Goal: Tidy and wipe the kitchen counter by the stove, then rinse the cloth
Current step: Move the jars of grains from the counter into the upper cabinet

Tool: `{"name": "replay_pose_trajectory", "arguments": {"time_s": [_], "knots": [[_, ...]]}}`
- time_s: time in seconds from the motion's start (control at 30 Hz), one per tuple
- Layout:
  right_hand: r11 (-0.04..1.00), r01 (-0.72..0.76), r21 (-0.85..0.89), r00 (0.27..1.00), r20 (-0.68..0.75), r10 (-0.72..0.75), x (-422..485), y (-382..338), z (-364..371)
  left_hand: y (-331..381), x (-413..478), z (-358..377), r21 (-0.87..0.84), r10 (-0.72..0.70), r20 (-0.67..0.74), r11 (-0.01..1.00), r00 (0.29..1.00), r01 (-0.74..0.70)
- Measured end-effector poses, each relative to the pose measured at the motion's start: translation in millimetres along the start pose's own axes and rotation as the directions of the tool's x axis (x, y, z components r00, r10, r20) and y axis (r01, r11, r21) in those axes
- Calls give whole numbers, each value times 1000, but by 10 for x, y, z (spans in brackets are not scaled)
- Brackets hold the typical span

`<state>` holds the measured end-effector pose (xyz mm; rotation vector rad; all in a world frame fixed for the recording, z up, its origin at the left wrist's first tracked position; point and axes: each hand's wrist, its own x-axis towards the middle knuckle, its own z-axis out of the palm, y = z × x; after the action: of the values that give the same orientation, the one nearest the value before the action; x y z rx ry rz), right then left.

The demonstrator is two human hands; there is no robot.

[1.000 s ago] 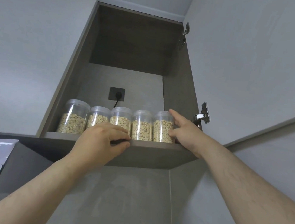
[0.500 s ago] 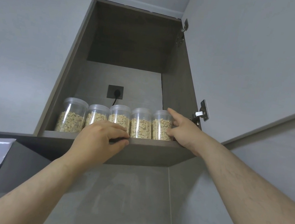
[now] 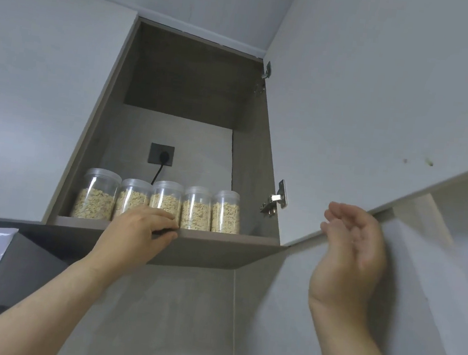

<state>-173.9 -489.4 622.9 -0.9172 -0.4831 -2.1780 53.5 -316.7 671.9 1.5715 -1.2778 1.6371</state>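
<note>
Cabinet door [image 3: 381, 106]: swung open rightward, lower edge just above right hand [image 3: 349, 254], open, empty; left hand [image 3: 142, 231] curled on shelf [image 3: 220, 236] front edge, nothing visibly gripped.

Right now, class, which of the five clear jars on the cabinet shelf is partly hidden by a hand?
The middle jar, third from either end: the left hand covers its base, while the other four jars stand unobstructed.
</note>
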Motion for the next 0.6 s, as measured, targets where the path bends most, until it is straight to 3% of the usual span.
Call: {"name": "replay_pose_trajectory", "arguments": {"time_s": [0.1, 0.17, 0.33, 0.5, 0.6], "knots": [[995, 102, -20, 990, -97, -103, 50, -284, -169, 22, -18, -20, 7, -19, 9, 1000, 1000, 19], [996, 90, 11, 989, -116, -88, 110, -450, -263, 113, -1, -22, -10, -27, 27, 1000, 999, 27], [992, 123, 10, 986, -115, -121, 250, -826, -342, 198, -59, -117, 36, -81, 110, 996, 991, 77], [981, 142, -132, 987, -61, -151, 535, -1060, -404, 405, -32, -279, 8, -172, 261, 984, 950, 176], [993, 100, 64, 995, 0, -100, 639, -1157, -444, 752, 108, -509, -83, -150, 244, 981, 958, 174]]}}
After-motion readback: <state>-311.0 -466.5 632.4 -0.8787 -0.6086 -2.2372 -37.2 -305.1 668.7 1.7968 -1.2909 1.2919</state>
